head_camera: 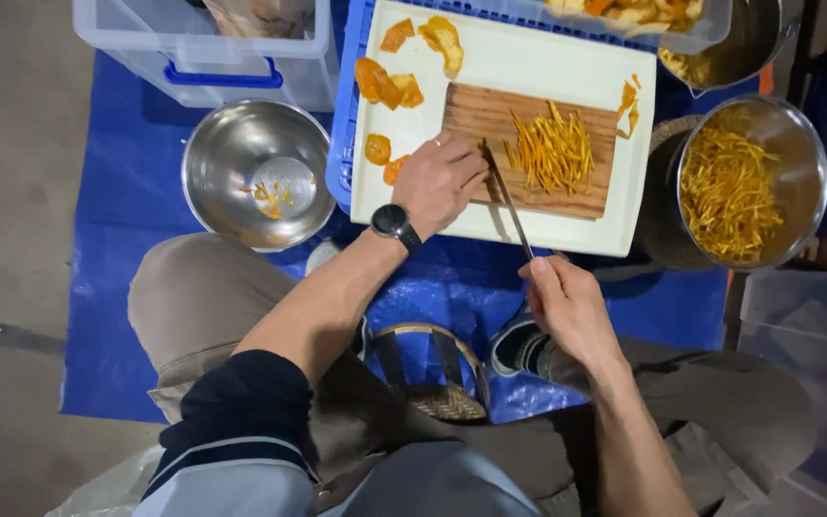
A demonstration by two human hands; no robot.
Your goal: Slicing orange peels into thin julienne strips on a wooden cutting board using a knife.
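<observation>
Fingers of my left hand (442, 180) curl together, knuckles forward, pressing down at the left end of the brown wooden cutting board (528, 153); whatever peel lies under them is hidden. Fingers of my right hand (567, 306) clamp the handle of the long thin-bladed knife (507, 196), whose blade runs up beside the left knuckles.

Just right of the blade sits the heap of thin orange peel strips (552, 151), mid-board. I judge clean cutting calls for fingertips tucked behind the knuckles, the blade riding against them, and cut strips pushed right so they stay out of the blade's path.

The board lies on a white rectangular plastic tray (519, 57), which carries loose orange peel pieces (385, 81) at its upper left. The tray's near edge overhangs a blue plastic tarp (126, 191).

A nearly empty steel bowl (258, 172) stands to the left, and a steel bowl full of strips (748, 182) to the right, close to the tray's corner; open room remains mainly toward me.
</observation>
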